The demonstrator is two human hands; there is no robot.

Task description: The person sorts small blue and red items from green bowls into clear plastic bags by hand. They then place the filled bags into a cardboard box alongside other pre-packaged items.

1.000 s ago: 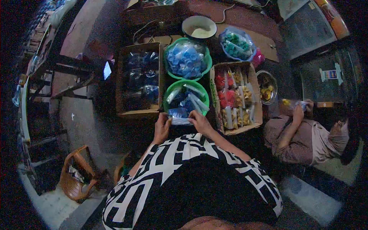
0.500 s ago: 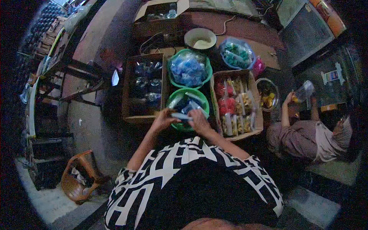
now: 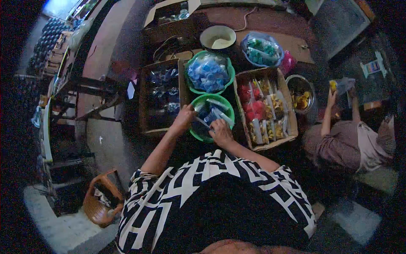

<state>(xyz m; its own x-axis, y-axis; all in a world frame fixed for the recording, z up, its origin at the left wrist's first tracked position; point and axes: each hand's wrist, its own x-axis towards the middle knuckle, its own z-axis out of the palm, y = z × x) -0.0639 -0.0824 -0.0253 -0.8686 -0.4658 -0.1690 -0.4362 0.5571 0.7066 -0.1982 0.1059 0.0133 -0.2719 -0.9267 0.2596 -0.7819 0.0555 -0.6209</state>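
Observation:
In front of me is a green basket [image 3: 231,111] with clear plastic bags and dark blue pieces in it. My left hand [image 3: 184,119] is closed at the basket's left side, its fingers pinching one end of a clear plastic bag [image 3: 202,122] with a pale strip along it. Over the front of the basket, my right hand [image 3: 221,132] has its fingers closed on the bag's other end. How much the bag contains is hard to make out. Another green basket [image 3: 232,73], just beyond, holds blue pieces in clear plastic.
Left of the baskets stands a cardboard box [image 3: 144,125] of dark bagged items; on the right, another box [image 3: 255,147] holds red and yellow bagged pieces. Behind are a bowl [image 3: 204,41] and a blue basket [image 3: 280,60] of green pieces. A co-worker [image 3: 338,137] sits right, holding plastic.
The pale strip between my hands has tilted, its right end now lower. My left hand has risen slightly and my right hand has dropped a little. The co-worker's hands and plastic have shifted.

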